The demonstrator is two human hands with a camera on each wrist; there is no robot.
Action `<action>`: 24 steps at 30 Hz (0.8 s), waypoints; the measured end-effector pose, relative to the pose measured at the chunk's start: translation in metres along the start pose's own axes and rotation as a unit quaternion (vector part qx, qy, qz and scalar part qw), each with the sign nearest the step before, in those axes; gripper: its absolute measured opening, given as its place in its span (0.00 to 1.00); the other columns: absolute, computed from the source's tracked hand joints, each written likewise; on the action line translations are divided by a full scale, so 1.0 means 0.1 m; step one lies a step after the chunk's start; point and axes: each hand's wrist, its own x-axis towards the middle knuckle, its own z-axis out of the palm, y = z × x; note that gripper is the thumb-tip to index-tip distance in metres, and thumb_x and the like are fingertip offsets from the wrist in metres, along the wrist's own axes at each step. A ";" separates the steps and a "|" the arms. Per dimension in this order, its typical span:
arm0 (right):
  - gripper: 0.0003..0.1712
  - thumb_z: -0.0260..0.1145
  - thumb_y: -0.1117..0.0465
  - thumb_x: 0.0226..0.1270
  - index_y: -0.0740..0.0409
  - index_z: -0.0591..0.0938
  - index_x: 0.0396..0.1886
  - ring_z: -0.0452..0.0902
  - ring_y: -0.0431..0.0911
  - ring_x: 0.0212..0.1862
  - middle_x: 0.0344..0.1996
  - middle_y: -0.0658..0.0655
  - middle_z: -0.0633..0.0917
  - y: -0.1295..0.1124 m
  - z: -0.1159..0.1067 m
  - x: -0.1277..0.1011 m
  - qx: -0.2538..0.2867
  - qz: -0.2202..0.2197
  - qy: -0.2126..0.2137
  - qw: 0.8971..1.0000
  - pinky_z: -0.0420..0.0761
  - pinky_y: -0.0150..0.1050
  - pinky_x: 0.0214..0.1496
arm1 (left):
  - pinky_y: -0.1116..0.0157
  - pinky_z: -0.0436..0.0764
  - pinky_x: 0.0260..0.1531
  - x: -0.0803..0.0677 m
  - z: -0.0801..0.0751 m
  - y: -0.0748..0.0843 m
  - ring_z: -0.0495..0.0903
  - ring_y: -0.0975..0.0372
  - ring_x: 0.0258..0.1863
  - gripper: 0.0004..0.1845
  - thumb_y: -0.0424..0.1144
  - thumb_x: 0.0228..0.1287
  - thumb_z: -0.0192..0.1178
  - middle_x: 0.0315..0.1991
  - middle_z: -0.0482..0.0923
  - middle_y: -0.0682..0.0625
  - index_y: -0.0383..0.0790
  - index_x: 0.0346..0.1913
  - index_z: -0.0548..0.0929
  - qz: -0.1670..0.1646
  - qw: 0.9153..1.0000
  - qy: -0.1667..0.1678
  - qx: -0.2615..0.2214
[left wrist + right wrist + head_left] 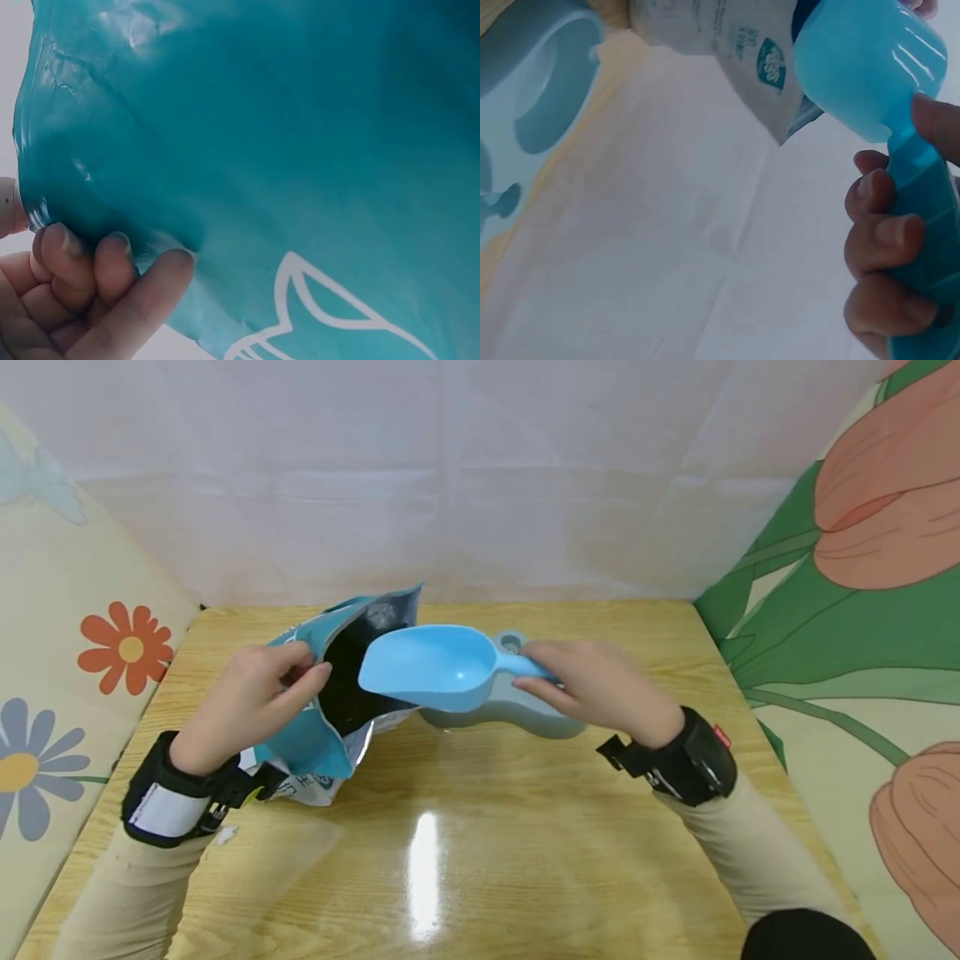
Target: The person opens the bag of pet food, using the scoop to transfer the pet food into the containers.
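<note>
Nearest is the bare, glossy front of the wooden table, with a glare streak and two beige sleeves coming in from the near corners. Past it, the right hand is curled round the handle of a light blue scoop, fingers wrapped under and thumb on top; the empty bowl of the scoop points left, its lip at the mouth of the bag. The left hand pinches the near edge of the teal pouch, holding its dark opening spread; the pouch lies tilted on the table's left half, foil lining showing. Under the scoop handle, toward the far middle, sits a grey-blue feeding dish with round wells.

To my eye, the scoop should go in low and level while the left hand keeps the mouth wide and the pouch braced, or the foil lip may fold in. There is open table on the near side and right of the dish; the far wall and flowered side panels close in the other edges.
</note>
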 end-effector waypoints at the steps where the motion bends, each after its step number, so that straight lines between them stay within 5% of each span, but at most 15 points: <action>1: 0.12 0.58 0.52 0.65 0.56 0.72 0.33 0.57 0.39 0.18 0.17 0.48 0.63 -0.03 -0.01 0.05 -0.004 -0.005 -0.002 1.000 0.59 0.33 0.22 | 0.70 0.56 0.14 0.00 0.00 0.00 0.53 0.69 0.11 0.16 0.27 0.55 0.58 0.13 0.53 0.59 0.43 0.17 0.65 0.001 1.000 0.000 0.000; 11: 0.12 0.59 0.53 0.64 0.58 0.74 0.31 0.61 0.41 0.19 0.19 0.49 0.69 -0.24 0.03 0.37 -0.043 -0.018 -0.018 0.999 0.61 0.34 0.22 | 0.70 0.56 0.13 0.00 0.01 -0.01 0.54 0.69 0.11 0.16 0.27 0.55 0.57 0.13 0.52 0.59 0.42 0.17 0.65 0.002 1.000 -0.002 -0.003; 24: 0.11 0.61 0.54 0.62 0.56 0.73 0.27 0.59 0.40 0.18 0.16 0.48 0.67 -0.41 0.05 0.41 -0.071 -0.043 -0.043 0.996 0.59 0.32 0.21 | 0.70 0.56 0.13 0.00 0.01 -0.01 0.53 0.69 0.11 0.16 0.25 0.54 0.56 0.12 0.52 0.59 0.42 0.16 0.64 0.011 1.000 0.013 -0.011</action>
